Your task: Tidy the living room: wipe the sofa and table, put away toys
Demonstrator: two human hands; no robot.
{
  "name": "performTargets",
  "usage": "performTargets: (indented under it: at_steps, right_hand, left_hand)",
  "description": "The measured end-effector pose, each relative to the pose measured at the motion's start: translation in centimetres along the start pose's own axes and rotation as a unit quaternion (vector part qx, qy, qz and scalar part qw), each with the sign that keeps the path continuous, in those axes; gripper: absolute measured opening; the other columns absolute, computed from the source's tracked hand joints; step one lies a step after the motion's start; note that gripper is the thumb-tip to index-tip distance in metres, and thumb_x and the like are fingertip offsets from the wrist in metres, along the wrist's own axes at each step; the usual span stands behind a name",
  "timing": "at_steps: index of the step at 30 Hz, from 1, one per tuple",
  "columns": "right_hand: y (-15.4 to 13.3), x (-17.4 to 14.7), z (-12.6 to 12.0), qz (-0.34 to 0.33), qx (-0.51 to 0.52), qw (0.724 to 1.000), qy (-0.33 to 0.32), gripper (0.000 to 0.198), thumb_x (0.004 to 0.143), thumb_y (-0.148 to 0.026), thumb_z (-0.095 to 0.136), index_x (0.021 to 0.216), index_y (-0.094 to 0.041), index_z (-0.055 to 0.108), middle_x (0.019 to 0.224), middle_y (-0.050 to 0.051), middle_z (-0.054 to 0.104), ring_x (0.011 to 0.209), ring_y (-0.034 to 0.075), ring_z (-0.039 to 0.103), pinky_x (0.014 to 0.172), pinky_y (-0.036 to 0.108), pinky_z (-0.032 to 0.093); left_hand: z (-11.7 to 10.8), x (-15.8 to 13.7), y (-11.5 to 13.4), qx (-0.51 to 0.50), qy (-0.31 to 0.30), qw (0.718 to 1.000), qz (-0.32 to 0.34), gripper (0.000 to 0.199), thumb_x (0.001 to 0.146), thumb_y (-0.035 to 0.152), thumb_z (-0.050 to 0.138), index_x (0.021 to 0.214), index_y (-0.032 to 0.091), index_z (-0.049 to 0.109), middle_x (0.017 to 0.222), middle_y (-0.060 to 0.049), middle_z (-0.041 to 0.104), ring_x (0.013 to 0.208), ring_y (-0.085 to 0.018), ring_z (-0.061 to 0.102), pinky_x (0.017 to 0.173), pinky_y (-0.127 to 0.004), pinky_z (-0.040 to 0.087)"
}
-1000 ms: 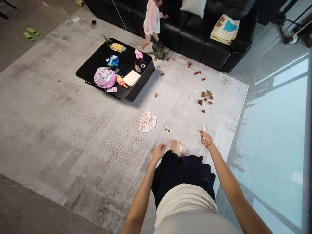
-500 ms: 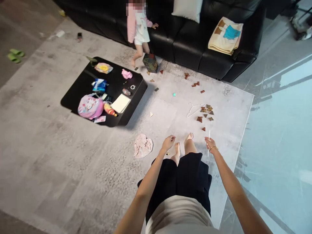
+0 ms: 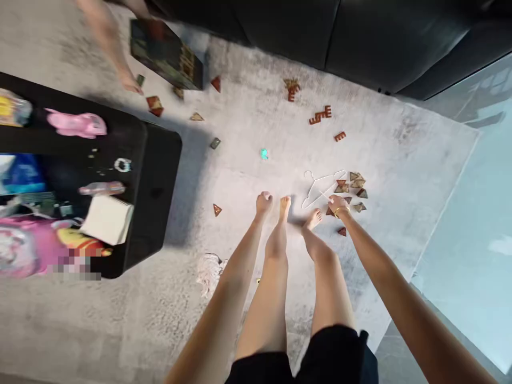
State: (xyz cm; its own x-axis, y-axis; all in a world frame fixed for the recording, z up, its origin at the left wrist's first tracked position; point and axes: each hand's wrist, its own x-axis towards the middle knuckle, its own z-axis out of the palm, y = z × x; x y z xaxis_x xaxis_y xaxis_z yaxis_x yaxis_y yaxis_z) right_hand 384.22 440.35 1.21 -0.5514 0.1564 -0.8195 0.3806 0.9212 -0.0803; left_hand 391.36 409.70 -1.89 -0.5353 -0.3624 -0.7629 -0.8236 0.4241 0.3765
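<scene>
My left hand [image 3: 264, 204] is curled closed above the rug, near my left foot; anything inside it is hidden. My right hand [image 3: 338, 204] is closed on a thin white stick [image 3: 323, 193], whose end points toward a white clothes hanger [image 3: 319, 186] lying on the rug. Beside and partly beneath that hand are several brown patterned triangular pieces [image 3: 357, 180]. A reddish triangle [image 3: 342, 231] lies just below it. One more triangular piece [image 3: 217, 210] is on the rug left of my left hand.
A black low table [image 3: 160, 186] with a notebook [image 3: 108, 218] and pink bag stands left. Another person's hand [image 3: 130, 82] reaches down near a dark box [image 3: 166, 50]. Comb-shaped brown pieces [image 3: 321, 115], a turquoise item [image 3: 264, 154] and a pale crumpled cloth [image 3: 208, 273] lie around. A black sofa [image 3: 288, 26] borders the rug.
My view has tilted down and closer to the rug. Both my hands have lowered, the right one with the white stick to beside the hanger. The other person has bent down toward the floor.
</scene>
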Motion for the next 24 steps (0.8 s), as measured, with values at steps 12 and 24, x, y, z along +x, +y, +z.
performTargets:
  at_steps: [12,24]
  right_hand:
    - [-2.2,32.3,15.8,-0.088,-0.294,0.95,-0.065,0.038,0.099,-0.026,0.043,0.132,-0.011,0.055,0.138,0.021,0.052,0.102,0.028,0.068,0.082,0.038,0.054]
    - [-4.6,17.8,1.5,-0.154,-0.125,0.98,-0.017,0.033,0.097,-0.024,0.05,0.128,-0.013,0.059,0.109,0.013,0.074,0.096,0.023,0.072,0.075,0.026,0.051]
  left_hand:
    - [10.1,43.3,-4.1,0.104,0.094,0.989,0.051,0.054,0.085,0.019,0.066,0.137,0.015,0.05,0.148,-0.024,0.041,0.125,-0.032,0.057,0.105,-0.044,0.043]
    - [6.0,20.8,2.6,-0.005,0.002,0.999,0.033,0.023,0.066,-0.001,0.043,0.072,0.02,0.053,0.078,-0.003,0.056,0.08,-0.018,0.058,0.082,-0.03,0.047]
